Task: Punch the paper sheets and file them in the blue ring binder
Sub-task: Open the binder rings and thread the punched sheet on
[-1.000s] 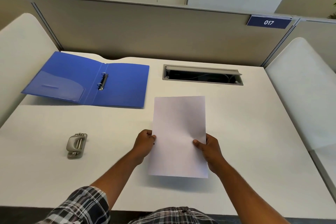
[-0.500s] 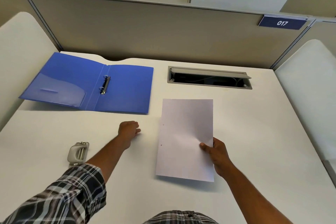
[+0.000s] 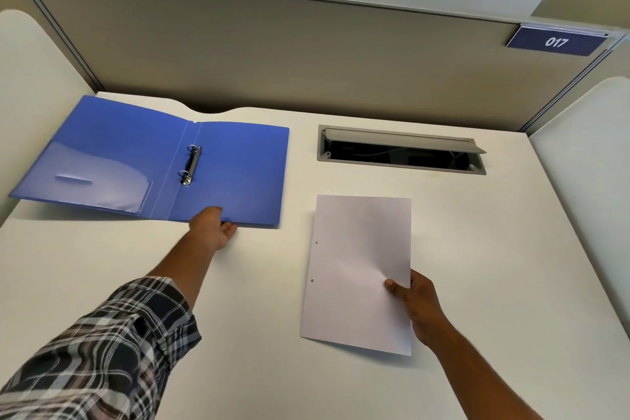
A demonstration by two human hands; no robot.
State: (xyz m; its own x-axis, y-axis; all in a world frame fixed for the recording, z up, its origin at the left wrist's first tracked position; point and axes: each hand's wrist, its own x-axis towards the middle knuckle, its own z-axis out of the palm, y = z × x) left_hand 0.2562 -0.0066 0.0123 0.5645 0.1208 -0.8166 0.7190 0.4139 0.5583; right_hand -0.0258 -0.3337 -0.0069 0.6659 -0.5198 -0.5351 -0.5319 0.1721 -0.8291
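The blue ring binder (image 3: 235, 177) lies open on the white desk at the back left, its two metal rings (image 3: 191, 165) standing on the spine. My left hand (image 3: 211, 227) grips the near edge of the binder's right cover, thumb on top. A white paper sheet (image 3: 358, 266) with two punched holes on its left edge is held just above the desk at centre right. My right hand (image 3: 414, 303) pinches the sheet's lower right edge. The hole punch is out of view, hidden behind my left sleeve.
An open grey cable tray (image 3: 400, 151) is sunk into the desk (image 3: 494, 249) behind the sheet. A beige partition (image 3: 306, 54) with a "017" sign (image 3: 555, 41) closes the back. White side panels stand at left and right.
My left hand let go of the sheet, reached forward-left and took hold of the binder's near edge. My right hand alone keeps the sheet. The camera moved closer.
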